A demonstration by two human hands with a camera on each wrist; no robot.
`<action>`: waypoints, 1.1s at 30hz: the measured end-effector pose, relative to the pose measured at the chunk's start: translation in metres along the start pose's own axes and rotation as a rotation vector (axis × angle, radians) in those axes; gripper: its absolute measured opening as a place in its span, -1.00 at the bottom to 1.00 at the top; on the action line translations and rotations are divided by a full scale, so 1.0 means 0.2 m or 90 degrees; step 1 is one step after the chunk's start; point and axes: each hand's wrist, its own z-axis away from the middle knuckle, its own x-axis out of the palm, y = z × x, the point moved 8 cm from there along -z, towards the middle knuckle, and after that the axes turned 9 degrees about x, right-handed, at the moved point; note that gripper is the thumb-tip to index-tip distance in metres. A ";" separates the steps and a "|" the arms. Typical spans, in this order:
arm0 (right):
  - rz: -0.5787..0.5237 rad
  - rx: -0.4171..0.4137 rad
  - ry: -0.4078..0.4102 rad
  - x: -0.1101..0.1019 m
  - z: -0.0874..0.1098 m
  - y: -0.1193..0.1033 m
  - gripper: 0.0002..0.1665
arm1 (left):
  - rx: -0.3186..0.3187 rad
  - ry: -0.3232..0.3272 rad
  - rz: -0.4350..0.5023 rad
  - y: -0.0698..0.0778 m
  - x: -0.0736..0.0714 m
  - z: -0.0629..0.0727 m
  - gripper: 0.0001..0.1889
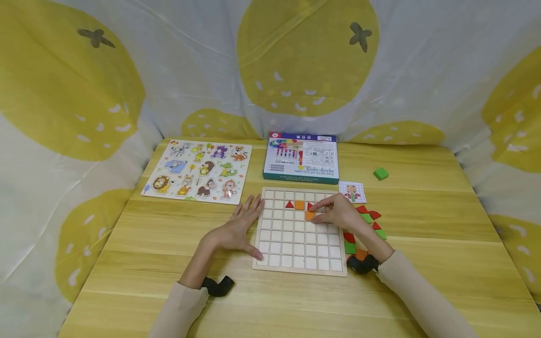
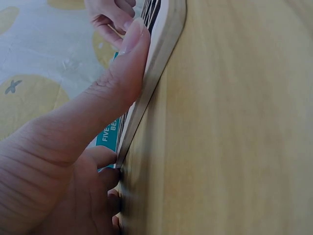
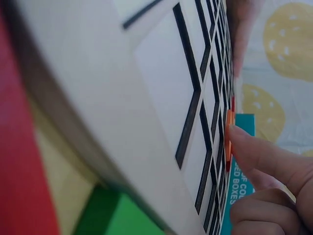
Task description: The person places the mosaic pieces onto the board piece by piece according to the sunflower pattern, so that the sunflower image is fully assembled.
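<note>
In the head view, a wooden grid board point(image 1: 298, 234) lies on the table. My left hand point(image 1: 234, 230) spreads along its left side, fingertips by the upper edge and thumb on the lower left corner; the left wrist view shows that thumb point(image 2: 110, 98) against the rim. With thumb and forefinger, my right hand point(image 1: 342, 213) pinches an orange square tile point(image 1: 310, 216) at a cell in the upper part of the grid. Another orange square point(image 1: 299, 205) sits in the row above, between a red triangle point(image 1: 289, 204) and a second red piece point(image 1: 310, 205) partly hidden by my fingers.
Red, green and orange pieces point(image 1: 350, 248) lie right of the board, partly under my right forearm. A pattern card point(image 1: 358, 191) and a green piece point(image 1: 381, 173) are beyond. Behind stand a box point(image 1: 301, 159) and an animal puzzle point(image 1: 198, 171). Printed cloth point(image 1: 203, 70) hangs around.
</note>
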 end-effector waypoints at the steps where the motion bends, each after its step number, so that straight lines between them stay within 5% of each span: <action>1: -0.005 0.005 -0.004 0.00 0.00 0.00 -0.70 | 0.000 0.000 0.000 0.00 0.00 0.00 0.56; 13: -0.047 0.044 0.001 0.00 -0.01 0.03 -0.70 | -0.003 0.003 0.000 0.00 0.00 0.00 0.56; 21: -0.042 0.022 0.012 -0.02 -0.01 0.02 -0.71 | -0.010 0.004 -0.001 -0.01 -0.01 0.01 0.56; 33: -0.008 0.049 0.071 -0.31 0.25 0.24 -0.57 | -0.008 0.002 -0.002 -0.01 0.01 0.01 0.57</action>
